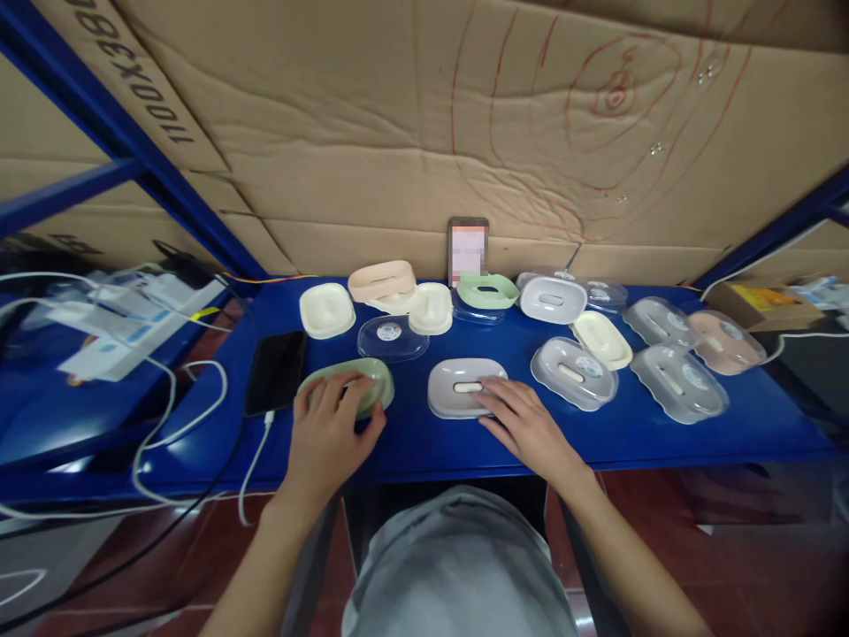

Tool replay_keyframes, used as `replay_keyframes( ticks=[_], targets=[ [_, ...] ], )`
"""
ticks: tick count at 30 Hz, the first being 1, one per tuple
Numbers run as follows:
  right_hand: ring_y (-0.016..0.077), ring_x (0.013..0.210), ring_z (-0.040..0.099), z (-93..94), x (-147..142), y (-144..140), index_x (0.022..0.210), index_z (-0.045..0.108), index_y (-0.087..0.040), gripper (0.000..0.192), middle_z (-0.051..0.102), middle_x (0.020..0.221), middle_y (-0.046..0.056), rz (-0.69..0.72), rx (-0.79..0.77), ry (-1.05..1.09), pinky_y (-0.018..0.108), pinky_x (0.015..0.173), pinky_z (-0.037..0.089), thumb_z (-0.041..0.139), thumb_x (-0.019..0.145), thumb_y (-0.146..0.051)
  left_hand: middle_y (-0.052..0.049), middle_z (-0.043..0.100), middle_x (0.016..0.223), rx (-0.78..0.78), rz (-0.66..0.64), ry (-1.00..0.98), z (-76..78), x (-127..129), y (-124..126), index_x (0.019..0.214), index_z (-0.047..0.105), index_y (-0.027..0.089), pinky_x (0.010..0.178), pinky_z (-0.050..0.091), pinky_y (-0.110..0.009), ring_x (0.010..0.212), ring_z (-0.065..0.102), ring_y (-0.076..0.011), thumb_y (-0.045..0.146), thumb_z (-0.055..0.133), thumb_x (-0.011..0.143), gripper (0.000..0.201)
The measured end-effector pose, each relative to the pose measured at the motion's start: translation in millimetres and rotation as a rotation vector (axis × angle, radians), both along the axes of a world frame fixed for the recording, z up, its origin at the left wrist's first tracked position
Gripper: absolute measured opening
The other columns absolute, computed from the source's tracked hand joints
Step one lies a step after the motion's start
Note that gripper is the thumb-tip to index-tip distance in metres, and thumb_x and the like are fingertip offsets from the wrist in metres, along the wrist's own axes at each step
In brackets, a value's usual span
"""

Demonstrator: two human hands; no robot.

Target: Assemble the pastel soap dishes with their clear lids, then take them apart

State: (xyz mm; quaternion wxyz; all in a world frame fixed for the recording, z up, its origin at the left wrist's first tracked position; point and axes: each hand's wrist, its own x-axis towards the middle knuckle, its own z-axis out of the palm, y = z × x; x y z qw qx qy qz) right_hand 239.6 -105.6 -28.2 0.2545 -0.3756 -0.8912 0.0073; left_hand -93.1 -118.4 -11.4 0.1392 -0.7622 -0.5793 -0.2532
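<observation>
Both bare forearms enter from the bottom edge of the frame and angle up toward the centre, leaving a gap between them. The left hand (330,431) sits left of centre, palm down, its 4 fingers curled forward and the thumb spread out to the right. The right hand (523,423) lies right of centre, palm down and flatter, fingers stretched together toward the upper left, wrist straight.

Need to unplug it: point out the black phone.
In the head view, the black phone lies flat, left of the green dish under the left hand.
</observation>
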Motion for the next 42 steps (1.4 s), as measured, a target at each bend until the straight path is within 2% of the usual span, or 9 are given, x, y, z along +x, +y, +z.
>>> replay_keyframes(
  ticks=[3,6,8,10,15,19,26,34,42],
  targets=[
    [0.0309,0.143,0.059,-0.3,2,-2,0.151,0.059,-0.023,0.045,0.058,0.157,0.015,-0.011,-0.027,0.048,0.052,0.117,0.055,0.063,0.107,-0.031,-0.017,0.066,0.145,-0.149,0.011,-0.019,15.9,7,41,0.138,0.063,0.018,0.114,0.045,-0.054,0.131,0.065,-0.0363,0.031,0.058,0.101,0.040],
    [0.0322,0.148,0.054,-1.8,3,-4,0.155,0.054,-0.025,0.050,0.054,0.160,0.016,-0.029,-0.057,0.073,0.053,0.118,0.054,0.063,0.107,-0.033,-0.021,0.045,0.168,-0.448,0.001,-0.004,26.7,7,90,0.158,0.048,0.018,0.121,0.037,-0.065,0.154,0.043,-0.0455,0.036,0.068,0.096,0.068],
    [0.0328,0.150,0.052,-2.0,3,-5,0.159,0.050,-0.028,0.053,0.052,0.161,0.016,-0.049,-0.090,0.089,0.054,0.120,0.053,0.062,0.107,-0.034,-0.021,0.042,0.170,-0.582,-0.061,-0.007,30.8,5,115,0.162,0.043,0.018,0.119,0.040,-0.064,0.153,0.045,-0.0458,0.037,0.076,0.090,0.082],
    [0.0327,0.153,0.049,-1.1,3,-6,0.164,0.043,-0.032,0.058,0.048,0.164,0.015,-0.065,-0.145,0.114,0.055,0.120,0.053,0.060,0.108,-0.035,-0.018,0.048,0.167,-0.608,-0.108,-0.022,33.8,6,126,0.163,0.042,0.020,0.118,0.045,-0.057,0.147,0.053,-0.0417,0.043,0.078,0.090,0.085],
    [0.0340,0.163,0.031,0.5,7,-3,0.173,0.014,-0.036,0.089,0.020,0.179,0.013,-0.122,-0.262,0.308,0.057,0.125,0.046,0.068,0.103,-0.043,-0.010,0.052,0.165,-0.453,-0.321,-0.147,37.8,35,95,0.163,0.043,0.029,0.124,0.042,-0.050,0.149,0.053,-0.0338,0.064,0.070,0.095,0.081],
    [0.0341,0.167,0.018,-2.4,11,0,0.174,0.009,-0.041,0.095,0.005,0.183,0.007,-0.105,-0.257,0.339,0.059,0.130,0.037,0.071,0.102,-0.044,-0.012,0.051,0.166,-0.440,-0.399,-0.006,30.8,67,59,0.162,0.049,0.032,0.120,0.045,-0.057,0.147,0.053,-0.0385,0.062,0.073,0.095,0.078],
    [0.0303,0.161,0.036,-6.9,10,2,0.173,0.021,-0.041,0.082,0.033,0.177,0.007,-0.065,-0.312,0.233,0.057,0.129,0.040,0.067,0.105,-0.037,-0.018,0.035,0.174,-0.403,-0.451,-0.042,8.8,74,41,0.166,0.042,0.028,0.126,0.036,-0.063,0.160,0.036,-0.0399,0.061,0.065,0.100,0.077],
    [0.0293,0.155,0.047,-7.5,11,1,0.172,0.022,-0.041,0.082,0.041,0.172,0.008,-0.051,-0.193,0.209,0.053,0.126,0.046,0.067,0.105,-0.031,-0.017,0.035,0.174,-0.334,-0.470,-0.117,-10.0,76,33,0.167,0.038,0.033,0.123,0.044,-0.063,0.158,0.039,-0.0411,0.052,0.071,0.098,0.078],
    [0.0295,0.153,0.051,-4.6,10,2,0.172,0.021,-0.040,0.084,0.044,0.171,0.009,-0.045,-0.157,0.176,0.052,0.124,0.049,0.068,0.104,-0.030,-0.020,0.036,0.173,-0.297,-0.411,-0.071,-13.8,79,23,0.165,0.042,0.031,0.123,0.043,-0.062,0.156,0.042,-0.0424,0.048,0.076,0.095,0.080]
  ],
)
